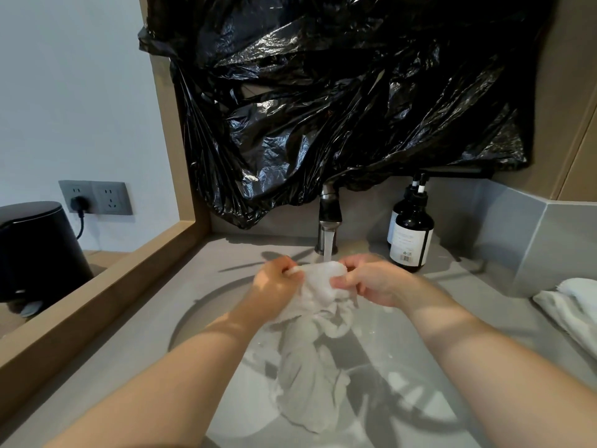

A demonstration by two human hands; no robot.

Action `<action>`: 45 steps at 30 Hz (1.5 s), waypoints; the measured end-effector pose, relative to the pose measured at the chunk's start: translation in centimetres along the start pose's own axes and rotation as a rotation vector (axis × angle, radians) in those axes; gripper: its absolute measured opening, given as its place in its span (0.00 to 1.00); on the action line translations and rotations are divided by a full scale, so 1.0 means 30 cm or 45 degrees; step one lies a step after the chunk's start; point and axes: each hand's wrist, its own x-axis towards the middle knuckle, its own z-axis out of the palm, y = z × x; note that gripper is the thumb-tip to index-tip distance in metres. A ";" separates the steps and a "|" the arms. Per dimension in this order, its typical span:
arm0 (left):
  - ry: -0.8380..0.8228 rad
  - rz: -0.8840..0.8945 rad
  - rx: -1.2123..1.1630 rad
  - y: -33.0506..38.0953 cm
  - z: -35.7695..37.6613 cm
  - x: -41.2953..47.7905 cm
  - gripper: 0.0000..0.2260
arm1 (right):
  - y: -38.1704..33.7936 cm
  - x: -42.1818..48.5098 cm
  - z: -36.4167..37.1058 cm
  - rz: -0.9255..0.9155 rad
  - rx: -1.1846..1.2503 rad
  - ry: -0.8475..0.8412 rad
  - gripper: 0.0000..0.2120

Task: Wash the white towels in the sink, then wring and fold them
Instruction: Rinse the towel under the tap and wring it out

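Left grip (277, 283) and right grip (371, 282) pinch the white towel (323, 277) at its far end under the running tap (329, 218). Its length trails nearward into the sink (429, 344), between both forearms.

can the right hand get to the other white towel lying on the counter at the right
Probably yes, once freed. The right hand grips the wet towel under the running tap together with the left hand. The spare towel lies on the counter to its right, with nothing standing between them.
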 end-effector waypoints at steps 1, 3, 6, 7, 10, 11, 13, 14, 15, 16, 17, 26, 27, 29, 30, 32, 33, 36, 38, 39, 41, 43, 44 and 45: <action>-0.139 -0.047 -0.147 0.000 -0.011 -0.008 0.12 | 0.003 0.005 0.007 -0.009 -0.027 0.004 0.07; -0.390 -0.019 -0.418 -0.003 -0.028 -0.018 0.22 | 0.003 0.011 0.021 -0.034 -0.059 0.029 0.07; -0.472 -0.047 -0.355 0.001 -0.049 -0.026 0.26 | -0.012 0.015 0.026 -0.061 -0.271 0.240 0.10; -0.482 -0.062 -0.316 -0.004 -0.049 -0.024 0.24 | -0.020 0.010 0.024 -0.065 -0.403 0.281 0.12; -0.275 0.045 -0.188 -0.005 -0.029 -0.013 0.09 | -0.030 -0.013 0.011 0.065 -0.620 0.247 0.12; -0.136 0.092 -0.093 -0.002 -0.015 -0.009 0.05 | -0.027 -0.023 0.002 0.162 -0.563 0.186 0.15; 0.102 0.229 0.159 0.010 0.015 -0.011 0.04 | -0.021 -0.037 -0.011 0.302 -0.368 -0.054 0.23; 0.189 0.326 0.281 0.017 0.027 -0.012 0.03 | -0.021 -0.039 -0.017 0.306 -0.295 -0.153 0.25; 0.264 0.406 0.342 0.024 0.030 -0.014 0.03 | -0.022 -0.038 -0.021 0.281 -0.201 -0.184 0.25; 0.333 0.425 0.337 0.029 0.024 -0.012 0.04 | -0.019 -0.031 -0.030 0.248 -0.078 -0.141 0.23; 0.385 0.374 0.295 0.031 0.012 -0.011 0.05 | -0.015 -0.025 -0.039 0.216 0.088 -0.049 0.21; -0.351 -0.265 -0.236 0.057 0.054 -0.083 0.26 | 0.014 -0.013 -0.039 0.168 0.651 0.183 0.08; -0.335 -0.254 -0.372 0.055 0.054 -0.076 0.21 | 0.010 -0.020 -0.030 0.175 0.612 0.128 0.08; -0.453 -0.197 -0.581 0.047 0.042 -0.064 0.20 | 0.012 -0.022 -0.022 0.168 0.507 0.039 0.10; -0.505 -0.195 -0.678 0.042 0.034 -0.062 0.20 | 0.012 -0.022 -0.016 0.157 0.447 0.041 0.10; -0.615 -0.251 -0.906 0.046 0.026 -0.070 0.18 | 0.004 -0.023 0.002 0.113 0.373 0.108 0.10; -0.654 -0.275 -0.979 0.044 0.029 -0.070 0.16 | 0.001 -0.025 0.009 0.076 0.356 0.164 0.10; -0.656 -0.263 -0.994 0.044 0.027 -0.068 0.10 | -0.002 -0.035 -0.001 0.073 0.393 0.170 0.14; -0.572 -0.212 -0.881 0.043 0.019 -0.065 0.09 | -0.004 -0.043 -0.016 0.125 0.331 0.136 0.14; -0.486 -0.213 -0.809 0.046 0.014 -0.065 0.09 | -0.008 -0.046 -0.023 0.149 0.257 0.129 0.13; -0.274 -0.192 -0.697 0.057 0.002 -0.066 0.09 | -0.022 -0.056 -0.029 0.197 0.113 0.133 0.09; -0.103 -0.121 -0.670 0.071 -0.006 -0.066 0.10 | -0.049 -0.064 -0.028 0.192 0.040 0.189 0.08; -0.030 -0.083 -0.695 0.078 -0.011 -0.063 0.10 | -0.064 -0.066 -0.030 0.159 0.008 0.238 0.08; 0.038 -0.048 -0.719 0.082 -0.020 -0.060 0.10 | -0.081 -0.066 -0.034 0.110 -0.019 0.299 0.08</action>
